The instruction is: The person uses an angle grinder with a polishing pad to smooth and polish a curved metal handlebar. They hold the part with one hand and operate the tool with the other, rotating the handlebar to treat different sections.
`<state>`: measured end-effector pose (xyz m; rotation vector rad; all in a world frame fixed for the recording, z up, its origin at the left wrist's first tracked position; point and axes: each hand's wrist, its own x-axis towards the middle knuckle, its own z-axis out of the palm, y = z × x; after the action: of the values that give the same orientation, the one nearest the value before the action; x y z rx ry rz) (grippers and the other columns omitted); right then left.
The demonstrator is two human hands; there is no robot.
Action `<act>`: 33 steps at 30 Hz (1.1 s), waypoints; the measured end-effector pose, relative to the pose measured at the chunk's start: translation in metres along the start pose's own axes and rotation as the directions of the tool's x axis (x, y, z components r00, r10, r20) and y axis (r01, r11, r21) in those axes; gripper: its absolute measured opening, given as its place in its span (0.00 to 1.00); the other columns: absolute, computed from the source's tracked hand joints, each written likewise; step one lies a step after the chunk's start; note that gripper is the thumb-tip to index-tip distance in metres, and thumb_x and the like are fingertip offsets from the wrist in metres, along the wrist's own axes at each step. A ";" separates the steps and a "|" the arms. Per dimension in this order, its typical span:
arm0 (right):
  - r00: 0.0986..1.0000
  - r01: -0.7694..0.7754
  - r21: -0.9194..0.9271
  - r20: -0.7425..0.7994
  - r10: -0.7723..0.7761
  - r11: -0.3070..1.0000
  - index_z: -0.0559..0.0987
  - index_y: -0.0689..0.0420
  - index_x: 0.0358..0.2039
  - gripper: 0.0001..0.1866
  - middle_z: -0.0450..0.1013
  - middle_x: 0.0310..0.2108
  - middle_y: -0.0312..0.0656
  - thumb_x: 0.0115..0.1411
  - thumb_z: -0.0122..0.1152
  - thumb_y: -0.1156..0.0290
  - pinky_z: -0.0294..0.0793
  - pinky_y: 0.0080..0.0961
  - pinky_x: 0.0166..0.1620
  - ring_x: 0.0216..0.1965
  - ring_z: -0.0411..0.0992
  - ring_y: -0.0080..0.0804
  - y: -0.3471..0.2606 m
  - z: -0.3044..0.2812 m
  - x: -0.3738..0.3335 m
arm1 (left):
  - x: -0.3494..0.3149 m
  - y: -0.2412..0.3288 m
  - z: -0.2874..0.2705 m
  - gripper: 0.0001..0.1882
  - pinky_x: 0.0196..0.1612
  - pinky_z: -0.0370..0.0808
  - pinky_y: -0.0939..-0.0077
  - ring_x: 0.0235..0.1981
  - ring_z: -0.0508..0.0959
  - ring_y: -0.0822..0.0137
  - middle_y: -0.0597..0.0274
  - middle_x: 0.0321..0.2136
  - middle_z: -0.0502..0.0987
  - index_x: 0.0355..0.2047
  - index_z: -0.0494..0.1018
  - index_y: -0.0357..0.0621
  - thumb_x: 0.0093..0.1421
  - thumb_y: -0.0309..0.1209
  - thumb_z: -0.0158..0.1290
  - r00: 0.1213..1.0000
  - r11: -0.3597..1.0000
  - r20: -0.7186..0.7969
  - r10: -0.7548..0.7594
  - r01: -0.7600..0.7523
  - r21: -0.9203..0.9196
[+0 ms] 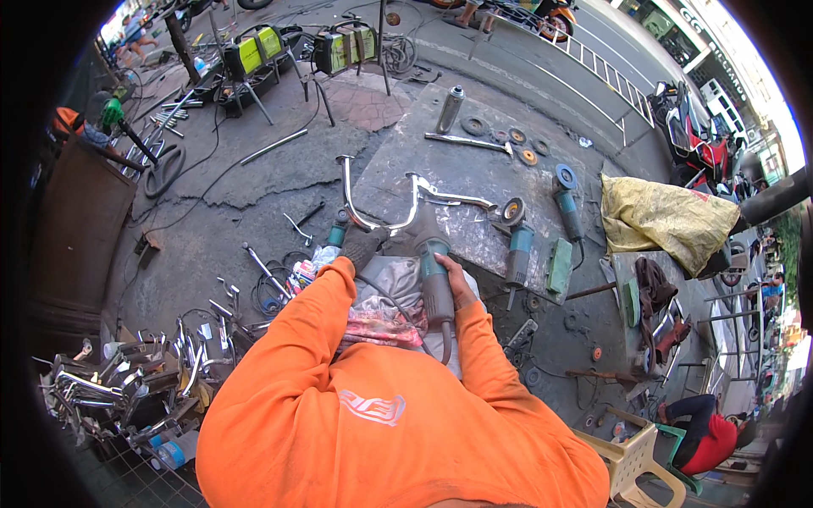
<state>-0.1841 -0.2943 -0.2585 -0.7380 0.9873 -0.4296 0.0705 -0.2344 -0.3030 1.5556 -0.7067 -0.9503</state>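
Observation:
My left hand (364, 248), in a dark glove, is closed around the bottom bend of a shiny U-shaped metal tube (348, 196) whose two ends point away from me. In my right hand (460, 281) is a teal and grey power grinder (435, 279), gripped along its body with the cord running back toward my lap. The grinder's nose reaches up beside the tube's right arm; its tip is blurred, and I cannot tell whether it touches. Just left of my gloved hand lies another teal grinder (338, 230). Cloth (385, 296) covers my lap under both hands.
A worn metal sheet (394, 169) carries two angle grinders (518, 250) (567, 203), a spray can (451, 108), several discs (528, 157) and bent tubes (461, 196). Metal parts (127, 381) pile up at left. A yellowish sack (665, 216) sits right; green welding machines (254, 51) stand behind.

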 end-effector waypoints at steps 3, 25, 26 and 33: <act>1.000 -0.025 -0.021 0.012 0.026 0.999 0.79 0.54 0.43 0.21 0.77 0.28 0.40 0.62 0.60 0.49 0.80 0.30 0.27 0.22 0.77 0.33 -0.003 0.001 -0.002 | -0.002 0.004 0.000 0.09 0.25 0.72 0.77 0.23 0.76 0.73 0.65 0.25 0.79 0.30 0.79 0.38 0.57 0.31 0.63 1.000 1.000 0.011 0.014 -0.014 -0.011; 0.996 -0.073 0.041 0.054 0.071 0.996 0.79 0.58 0.43 0.25 0.77 0.27 0.44 0.60 0.63 0.47 0.78 0.32 0.24 0.20 0.76 0.36 0.005 -0.007 0.010 | -0.002 0.007 0.000 0.11 0.30 0.75 0.76 0.25 0.79 0.71 0.62 0.27 0.81 0.33 0.81 0.35 0.57 0.32 0.65 0.995 0.995 0.004 -0.099 0.099 -0.022; 0.996 -0.066 0.035 0.056 0.064 0.997 0.79 0.58 0.43 0.26 0.77 0.27 0.44 0.60 0.63 0.46 0.78 0.32 0.24 0.20 0.76 0.36 0.005 -0.007 0.010 | -0.002 0.007 0.001 0.11 0.30 0.75 0.76 0.26 0.79 0.71 0.62 0.28 0.81 0.33 0.81 0.35 0.57 0.32 0.65 0.994 0.994 0.004 -0.109 0.109 -0.029; 0.991 -0.105 0.052 0.091 0.100 0.993 0.78 0.58 0.44 0.27 0.77 0.27 0.46 0.59 0.62 0.45 0.79 0.35 0.24 0.19 0.76 0.38 -0.002 -0.006 0.008 | -0.004 0.013 0.001 0.11 0.28 0.75 0.78 0.26 0.78 0.72 0.65 0.29 0.81 0.36 0.79 0.37 0.56 0.31 0.65 0.993 0.986 0.017 -0.119 0.120 -0.118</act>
<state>-0.1847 -0.3028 -0.2641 -0.6466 0.9217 -0.3316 0.0684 -0.2338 -0.2896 1.5023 -0.5583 -1.0707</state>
